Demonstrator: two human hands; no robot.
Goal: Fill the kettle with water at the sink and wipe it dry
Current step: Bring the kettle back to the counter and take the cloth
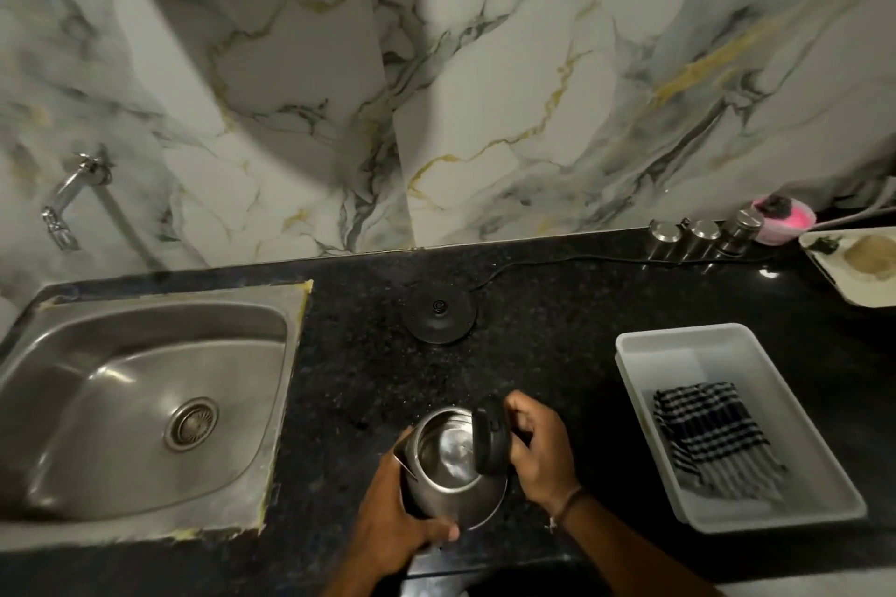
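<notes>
The kettle (453,465) stood on the dark bench (533,354), close to the near edge and right in front of the person, its lid (490,439) swung up and open so the shiny inside showed. The left hand (402,519) was wrapped around the near-left side of the steel body, clamped on it, just below the spout. The right hand (538,446) was curled closed at the handle side, beside the raised lid; I took it to be gripping the handle, though the hand itself hid that part. The thing that mattered was where the water lay: the sink (145,402) sat off to the left of the kettle, well apart from it across a stretch of bare bench, with the tap (68,199) on the wall above its far-left corner. So the coming move looked like a carry leftward, and the left hand was the nearer one to the basin while the right held the lifting side. The spout already pointed left, toward the sink. The power base (439,313) sat further back, and the checked cloth (712,436) for drying waited in the white tray (679,339) away to the right, opposite the sink.
</notes>
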